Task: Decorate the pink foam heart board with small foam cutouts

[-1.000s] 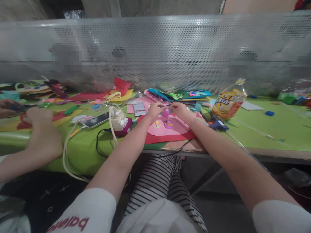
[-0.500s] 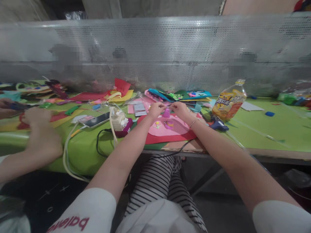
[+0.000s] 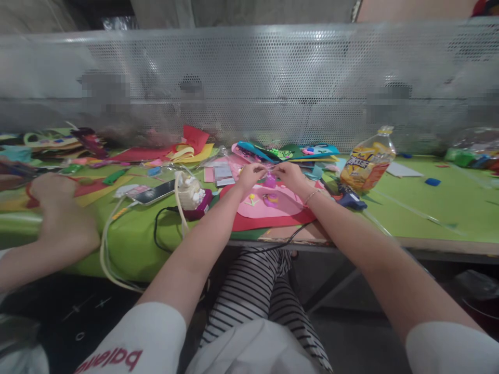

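Both my hands are close together over a pink and red cut-out sheet [image 3: 255, 209] at the table's front edge. The fingertips of my left hand [image 3: 251, 176] are pinched together, facing the pinched fingers of my right hand [image 3: 289, 177]. Between them hangs a small purple piece [image 3: 270, 180], which looks held at its top by both hands; its exact kind is too small to make out. On the pink sheet below lie a purple and yellow shape [image 3: 270, 200] and a little yellow flower shape [image 3: 252, 198]. A bracelet circles my right wrist.
A dark blue glue gun [image 3: 351, 200] and a plastic bottle [image 3: 368, 162] stand right of my hands. Left are a power adapter [image 3: 200, 205] with cables and a phone [image 3: 156, 193]. Coloured sheets [image 3: 288, 151] lie behind. Another person's arm [image 3: 68, 223] rests far left.
The purple piece has shifted slightly to the right between my fingertips. My hands stay in nearly the same place. The other person's hand at the left has moved slightly left.
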Tool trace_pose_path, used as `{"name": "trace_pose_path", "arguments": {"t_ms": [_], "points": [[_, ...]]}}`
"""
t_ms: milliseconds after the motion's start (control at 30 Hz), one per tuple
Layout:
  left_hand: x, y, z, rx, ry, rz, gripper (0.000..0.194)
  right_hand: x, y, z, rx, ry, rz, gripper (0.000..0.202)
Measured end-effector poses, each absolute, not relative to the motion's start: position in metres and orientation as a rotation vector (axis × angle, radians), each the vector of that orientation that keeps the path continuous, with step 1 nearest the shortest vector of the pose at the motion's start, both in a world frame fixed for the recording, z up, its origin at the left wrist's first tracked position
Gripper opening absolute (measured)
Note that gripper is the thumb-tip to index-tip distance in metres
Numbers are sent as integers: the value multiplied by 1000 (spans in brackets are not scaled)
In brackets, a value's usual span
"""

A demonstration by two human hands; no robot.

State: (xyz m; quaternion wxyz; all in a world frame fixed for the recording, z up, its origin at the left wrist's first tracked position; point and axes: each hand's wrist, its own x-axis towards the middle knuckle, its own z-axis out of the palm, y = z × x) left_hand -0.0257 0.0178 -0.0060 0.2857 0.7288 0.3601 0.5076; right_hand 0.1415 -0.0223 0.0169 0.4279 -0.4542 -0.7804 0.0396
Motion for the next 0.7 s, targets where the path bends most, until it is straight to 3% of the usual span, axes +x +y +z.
{"name": "trace_pose_path", "arguments": {"t_ms": [333, 567, 700], "points": [[-28, 14, -1, 1890, 1023, 1346, 11, 142, -23, 17, -1110, -1983, 53, 14], [-23, 8, 0, 1712, 820, 1208, 22, 139, -24, 15, -1046, -2077, -25, 19], [-27, 14, 0, 1733, 970, 1391, 25, 143, -22, 19, -1076, -1949, 41, 24]]}}
